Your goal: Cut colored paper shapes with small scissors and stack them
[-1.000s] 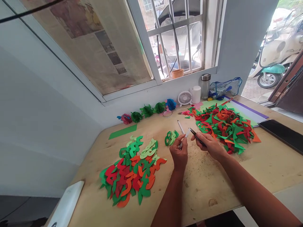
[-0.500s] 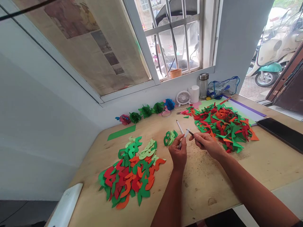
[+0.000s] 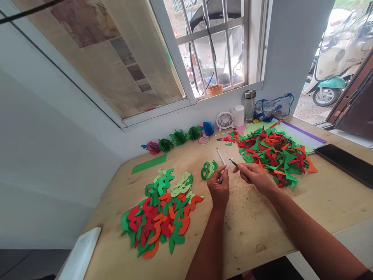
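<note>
In the head view, my left hand (image 3: pixel 219 188) is closed on a slim white strip-like thing (image 3: pixel 229 162), whose kind I cannot make out. My right hand (image 3: pixel 254 177) pinches a thin dark pointed tool (image 3: pixel 233 162), its tip touching or just over the white thing. A white pencil-like stick (image 3: pixel 220 155) lies right behind the left hand. Left of that hand rests a small bunch of green cut-out shapes (image 3: pixel 208 170). Fine specks (image 3: pixel 243 198) are scattered over the wood beneath my hands.
A heap of curvy red, orange and green cut-outs (image 3: pixel 159 217) spreads on the left of the table (image 3: pixel 210 249). Triangular scraps (image 3: pixel 275 155) pile up at right, near a black phone (image 3: pixel 346 163). Along the wall stand paper flowers (image 3: pixel 178 137), a fan (image 3: pixel 225 120) and a glass bottle (image 3: pixel 250 105).
Both hands keep nearly the same pose, the dark tip still at the white thing. The whole view has shifted very slightly.
</note>
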A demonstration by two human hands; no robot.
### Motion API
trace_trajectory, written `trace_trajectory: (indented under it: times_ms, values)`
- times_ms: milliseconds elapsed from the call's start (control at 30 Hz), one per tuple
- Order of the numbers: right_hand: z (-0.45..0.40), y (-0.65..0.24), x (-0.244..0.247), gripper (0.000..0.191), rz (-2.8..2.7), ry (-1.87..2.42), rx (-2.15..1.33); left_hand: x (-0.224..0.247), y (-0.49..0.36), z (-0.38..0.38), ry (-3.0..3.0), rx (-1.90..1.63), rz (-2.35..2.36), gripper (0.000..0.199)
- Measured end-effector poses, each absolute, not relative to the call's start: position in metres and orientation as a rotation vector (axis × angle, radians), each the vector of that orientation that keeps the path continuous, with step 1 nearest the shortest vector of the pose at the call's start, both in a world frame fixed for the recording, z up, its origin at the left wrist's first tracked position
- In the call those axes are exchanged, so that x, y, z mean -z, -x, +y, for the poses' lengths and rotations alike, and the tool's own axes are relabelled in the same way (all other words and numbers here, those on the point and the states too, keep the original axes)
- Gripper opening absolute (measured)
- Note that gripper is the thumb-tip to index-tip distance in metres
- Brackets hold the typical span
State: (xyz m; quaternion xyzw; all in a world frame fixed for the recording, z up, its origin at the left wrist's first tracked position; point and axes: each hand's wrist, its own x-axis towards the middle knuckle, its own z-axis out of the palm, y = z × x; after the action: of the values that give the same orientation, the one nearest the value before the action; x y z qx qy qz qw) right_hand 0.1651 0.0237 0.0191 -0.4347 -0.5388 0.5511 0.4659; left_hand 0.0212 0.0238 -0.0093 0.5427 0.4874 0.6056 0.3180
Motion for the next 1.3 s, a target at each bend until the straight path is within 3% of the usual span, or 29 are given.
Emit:
trace_trajectory:
  times_ms: [1300]
  values:
    - [0.023, -0.16, -0.026, 0.041, -1.412, 1.273, -1.078, 0.0, -0.022, 0.023, -1.459, -1.629, 1.378, 0.025]
